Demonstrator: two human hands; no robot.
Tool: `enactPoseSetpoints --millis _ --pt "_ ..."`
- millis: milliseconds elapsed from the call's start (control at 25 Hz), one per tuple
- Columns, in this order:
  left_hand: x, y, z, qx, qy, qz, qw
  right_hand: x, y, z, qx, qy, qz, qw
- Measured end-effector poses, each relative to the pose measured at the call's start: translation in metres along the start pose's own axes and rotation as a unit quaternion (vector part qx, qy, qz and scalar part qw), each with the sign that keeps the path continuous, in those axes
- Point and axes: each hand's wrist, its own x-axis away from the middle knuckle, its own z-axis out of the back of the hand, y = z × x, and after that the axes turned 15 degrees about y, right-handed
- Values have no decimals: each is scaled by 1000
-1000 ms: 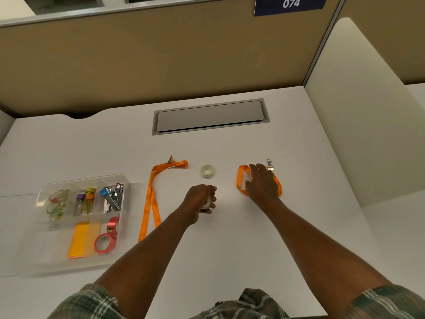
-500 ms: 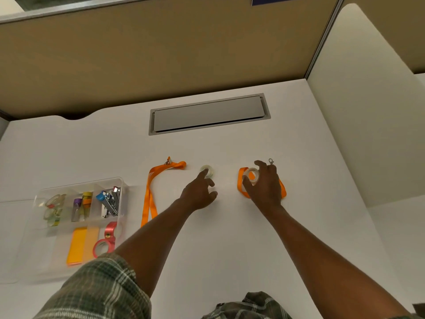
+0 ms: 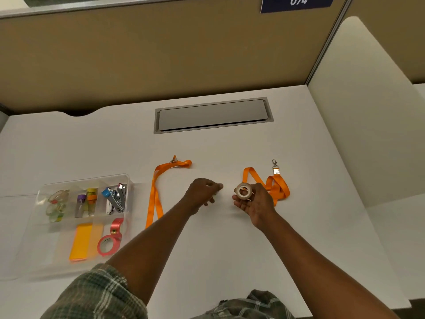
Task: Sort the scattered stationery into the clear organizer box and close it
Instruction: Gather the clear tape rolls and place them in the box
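Your right hand (image 3: 254,203) now grips a pale tape roll (image 3: 243,191) in its fingertips, lifted just left of the bunched orange lanyard (image 3: 274,187) at right of centre; half a second ago that roll was only being pinched up from on top of the lanyard, and a second ago the hand lay flat over it. Your left hand (image 3: 202,192) is closed at the middle of the frame, fingers curled with the thumb pressed to them. The small clear roll that lay between your hands earlier no longer shows on the white desk (image 3: 207,249), and the left hand reached to it half a second ago, but what the closed fingers hold cannot be told.

The long orange lanyard (image 3: 154,194) lies left of centre where it did before, untouched. The clear organizer box (image 3: 128,180) sits open at lower left, with clear tape rolls (image 3: 56,204), small bottles (image 3: 86,201), staplers (image 3: 116,196), orange sticky notes (image 3: 80,241) and a red tape dispenser (image 3: 111,240) in its compartments, unchanged.
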Motion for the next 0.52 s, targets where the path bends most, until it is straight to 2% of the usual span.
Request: enactPoseSetpoints --millis 80,160,360,520 --pt "10 3 17 146 -21 75 986 7 7 -8 22 -3 4 1000" --pt "20 -1 35 221 -29 93 970 17 16 -20 45 -2 11 999" --pt "34 -26 89 262 -12 81 962 48 48 -71 89 -42 19 995" --pt "36 -66 155 269 50 86 958 77 86 -127 134 -86 38 986"
